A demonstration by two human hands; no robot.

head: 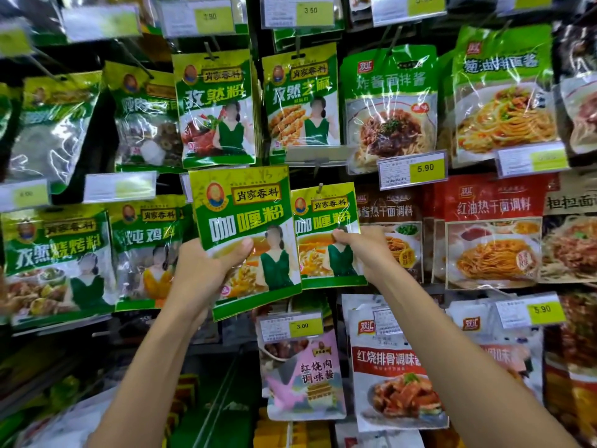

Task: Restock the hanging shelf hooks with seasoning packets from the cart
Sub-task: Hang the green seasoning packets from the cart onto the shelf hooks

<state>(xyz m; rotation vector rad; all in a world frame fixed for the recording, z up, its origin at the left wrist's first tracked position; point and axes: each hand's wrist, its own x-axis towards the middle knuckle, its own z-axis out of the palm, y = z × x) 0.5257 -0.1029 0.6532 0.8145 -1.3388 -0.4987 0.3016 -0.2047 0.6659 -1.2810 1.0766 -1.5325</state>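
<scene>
the left hand (206, 273) holds a seasoning packet (245, 218) up in front of the shelf. its thumb is laid across the packet's front near the lower left edge and the other fingers are curled behind, out of sight. the packet is a flat, glossy pouch, tilted a little with its top leaning left. it has a yellow-green band along the top, a round portrait logo at upper left and a gold-framed brand label beside that. below are large white and yellow characters on green, then a picture of a curry dish with a figure in a green dress, and a green strip along the bottom. its top edge sits just under a green cumin packet (216, 108) in the row above.

just to the right, a matching hung packet (326, 221) dangles from a hook (319, 188) through the hole at its top. the held packet's right edge overlaps its left edge. the right hand (365, 250) pinches the hung packet near its right side at about mid-height, thumb and forefinger pressed together on the film and the remaining fingers curled in.

further right hang red noodle-sauce packets (492, 231), under a yellow price tag (412, 169) marked 5.90. lower down, nearer the camera, a tag marked 3.00 (290, 326) sits above a pale pink sauce packet (303, 376).
</scene>
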